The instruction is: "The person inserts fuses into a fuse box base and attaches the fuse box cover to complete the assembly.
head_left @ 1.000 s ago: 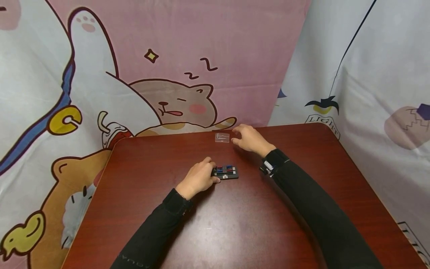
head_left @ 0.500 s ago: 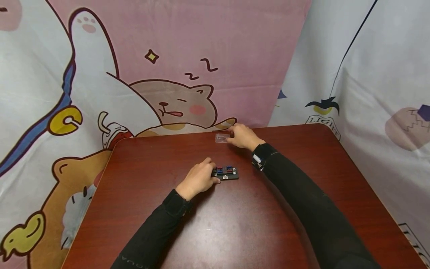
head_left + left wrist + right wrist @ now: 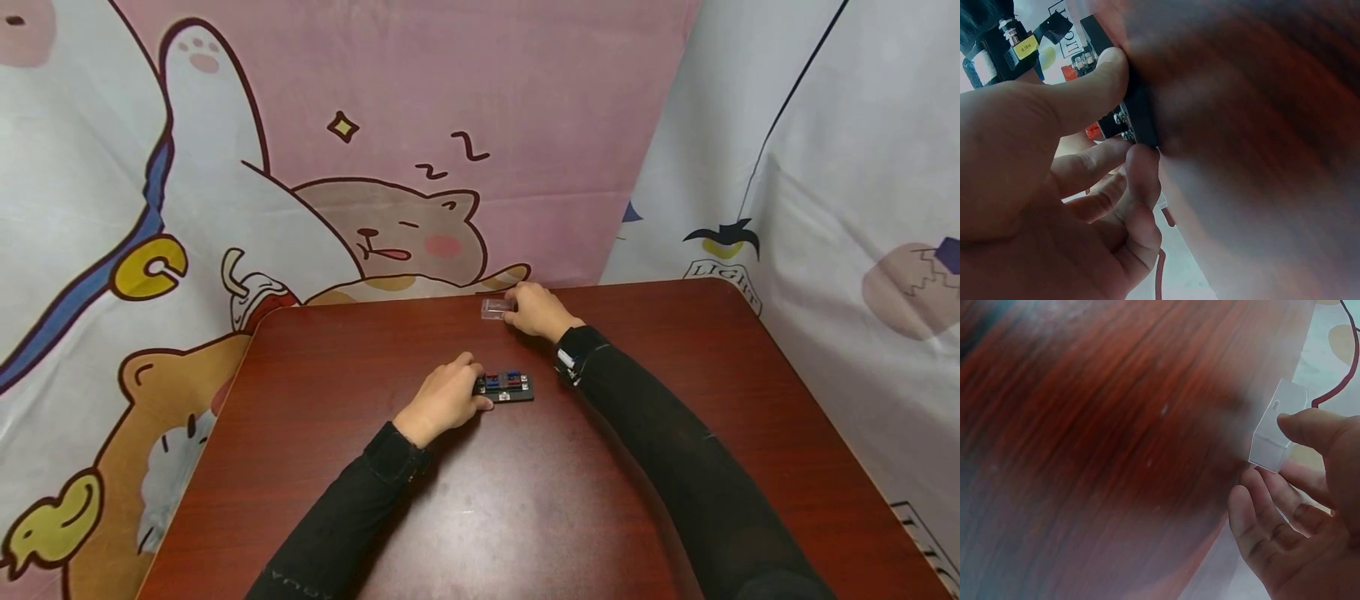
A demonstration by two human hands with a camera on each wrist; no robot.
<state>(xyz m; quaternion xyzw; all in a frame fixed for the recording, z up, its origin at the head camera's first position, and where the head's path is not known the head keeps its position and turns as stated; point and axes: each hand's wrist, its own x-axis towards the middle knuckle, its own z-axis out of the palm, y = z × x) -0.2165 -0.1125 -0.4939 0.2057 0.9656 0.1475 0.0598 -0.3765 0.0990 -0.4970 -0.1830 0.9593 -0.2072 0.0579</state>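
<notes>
A black fuse block (image 3: 507,387) with red and blue inserts and metal screws lies on the table. My left hand (image 3: 441,398) grips its left end, thumb (image 3: 1110,72) on the near side and fingers round the end. Farther back, near the table's far edge, is a clear plastic cover (image 3: 493,310). At the cover's right end, my right hand (image 3: 538,311) holds it between thumb (image 3: 1300,428) and fingers, as the right wrist view shows. My left hand hides part of the block, and my right fingers hide the cover's right end.
The brown wooden table (image 3: 360,342) has its far edge just behind the cover. A printed cloth (image 3: 570,125) with cartoon animals hangs behind and beside it. Both wrists wear black cuffs with small devices.
My right hand has moved left to the clear cover and taken hold of its right end. The left hand and the fuse block have stayed in place.
</notes>
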